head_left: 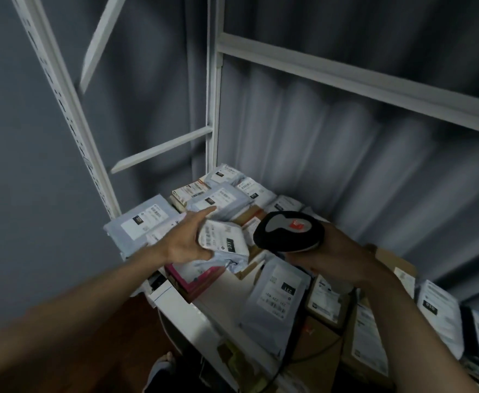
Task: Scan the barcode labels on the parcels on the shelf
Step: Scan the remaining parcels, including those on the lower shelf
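Shelf edge (181, 310): white, nearest the person, running from near right to far left.
Cable (295, 353): dark, hanging from below the scanner down across the near parcels.
Grey mailer (275, 302): lies flat at the near edge, below the right hand, label facing up.
Right hand (343, 259): curled round the handle of the barcode scanner (289, 231); the scanner head is black and grey with a red patch, and sits just right of the small parcel.
Left hand (188, 243): grips the small parcel (222, 239) at its left side, forefinger stretched out toward the far parcels.
Small parcel: white, crumpled, held above the pile, label up, between the two hands.
Pink box (193, 279): under the held parcel.
Far parcels (218, 199): grey mailers and cartons stacked against the back.
Upright (213, 109): white shelf post, far behind the pile.
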